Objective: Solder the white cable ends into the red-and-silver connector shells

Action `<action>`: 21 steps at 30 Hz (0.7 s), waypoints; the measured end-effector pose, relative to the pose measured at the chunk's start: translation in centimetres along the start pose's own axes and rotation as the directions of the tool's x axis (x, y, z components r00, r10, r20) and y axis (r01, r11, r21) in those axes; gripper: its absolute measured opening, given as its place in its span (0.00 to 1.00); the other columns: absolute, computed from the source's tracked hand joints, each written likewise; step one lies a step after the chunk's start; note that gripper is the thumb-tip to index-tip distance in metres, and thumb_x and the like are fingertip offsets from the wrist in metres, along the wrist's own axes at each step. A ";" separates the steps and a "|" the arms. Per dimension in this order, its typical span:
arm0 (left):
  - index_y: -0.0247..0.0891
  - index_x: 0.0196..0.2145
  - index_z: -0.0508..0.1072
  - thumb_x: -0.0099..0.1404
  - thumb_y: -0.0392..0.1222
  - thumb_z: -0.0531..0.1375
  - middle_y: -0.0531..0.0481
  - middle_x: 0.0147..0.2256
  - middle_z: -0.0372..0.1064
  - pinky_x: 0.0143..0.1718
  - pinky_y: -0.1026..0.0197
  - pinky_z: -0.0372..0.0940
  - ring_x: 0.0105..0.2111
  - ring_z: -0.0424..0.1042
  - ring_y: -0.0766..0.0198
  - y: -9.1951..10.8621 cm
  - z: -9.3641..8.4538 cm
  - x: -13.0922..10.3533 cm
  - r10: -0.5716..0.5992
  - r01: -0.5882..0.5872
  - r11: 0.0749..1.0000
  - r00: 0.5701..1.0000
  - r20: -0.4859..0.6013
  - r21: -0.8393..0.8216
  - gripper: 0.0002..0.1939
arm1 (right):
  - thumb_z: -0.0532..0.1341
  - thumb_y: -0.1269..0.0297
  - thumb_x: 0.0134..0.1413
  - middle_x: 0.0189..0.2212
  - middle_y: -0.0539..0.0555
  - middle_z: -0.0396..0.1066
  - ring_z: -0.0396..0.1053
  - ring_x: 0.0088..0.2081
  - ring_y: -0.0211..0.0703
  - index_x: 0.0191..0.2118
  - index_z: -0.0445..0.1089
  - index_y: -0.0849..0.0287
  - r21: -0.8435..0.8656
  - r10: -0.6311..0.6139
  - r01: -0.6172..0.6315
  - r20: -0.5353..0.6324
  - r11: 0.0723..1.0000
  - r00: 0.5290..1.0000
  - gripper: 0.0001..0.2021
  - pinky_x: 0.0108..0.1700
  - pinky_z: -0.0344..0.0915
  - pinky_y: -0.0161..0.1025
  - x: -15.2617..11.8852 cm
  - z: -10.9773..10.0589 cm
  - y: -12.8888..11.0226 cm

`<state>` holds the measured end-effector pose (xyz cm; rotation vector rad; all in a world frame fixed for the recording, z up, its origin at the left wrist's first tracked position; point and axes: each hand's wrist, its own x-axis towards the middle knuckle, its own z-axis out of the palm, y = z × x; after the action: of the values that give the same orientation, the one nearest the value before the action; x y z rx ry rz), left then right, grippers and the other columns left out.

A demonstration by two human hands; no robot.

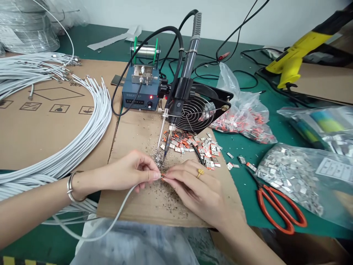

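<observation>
My left hand (138, 170) pinches a white cable (125, 202) close to its stripped end, and the cable loops down toward the lower left. Against that end, my right hand (197, 184) is closed, fingertips together on a small orange-and-metal connector (163, 176) that is mostly hidden. Just above the fingertips, a soldering iron (176, 106) fixed in a stand points its tip downward. A bent metal solder feed tube (160, 138) ends beside the tip. Loose connectors with orange inserts (206, 147) lie scattered behind my right hand.
A blue solder feeder (140, 94) with a solder spool (146, 50) stands behind. A black fan (204, 106) leans beside it. Bundled white cables (93, 136) fill the left. Orange-handled scissors (278, 209), bags of metal parts (292, 176) and a yellow tool (298, 55) lie right.
</observation>
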<state>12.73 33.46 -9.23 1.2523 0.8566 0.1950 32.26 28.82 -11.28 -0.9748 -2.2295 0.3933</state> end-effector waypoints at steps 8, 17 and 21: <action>0.32 0.27 0.68 0.58 0.40 0.58 0.57 0.20 0.62 0.18 0.71 0.60 0.17 0.61 0.74 0.0 0.0 0.1 -0.007 0.007 1.000 1.000 -0.008 -0.008 0.08 | 0.56 0.76 0.57 0.30 0.55 0.72 0.67 0.31 0.44 0.33 0.68 0.61 -0.107 -0.025 0.027 0.022 0.994 0.999 0.06 0.34 0.62 0.42 0.3 -0.1 -0.3; 0.32 0.28 0.70 0.57 0.42 0.59 0.57 0.20 0.62 0.18 0.70 0.60 0.17 0.62 0.74 0.1 -0.2 0.0 0.017 -0.018 1.000 0.999 -0.046 -0.013 0.09 | 0.58 0.67 0.55 0.28 0.52 0.71 0.68 0.27 0.41 0.37 0.67 0.58 0.315 0.455 -0.474 0.137 0.822 0.880 0.04 0.25 0.63 0.36 0.2 -0.5 -0.2; 0.33 0.28 0.70 0.58 0.41 0.59 0.59 0.18 0.60 0.17 0.70 0.60 0.16 0.61 0.73 0.2 -0.3 0.1 0.010 -0.009 1.000 0.998 -0.063 0.010 0.08 | 0.62 0.62 0.50 0.24 0.51 0.70 0.67 0.23 0.37 0.34 0.67 0.59 0.596 0.581 -0.652 0.348 0.469 0.736 0.07 0.23 0.65 0.33 0.7 0.0 -0.1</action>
<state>12.64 33.79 -9.11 1.2650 0.9068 0.2392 31.87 29.28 -10.89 -1.3016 -1.4576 1.5217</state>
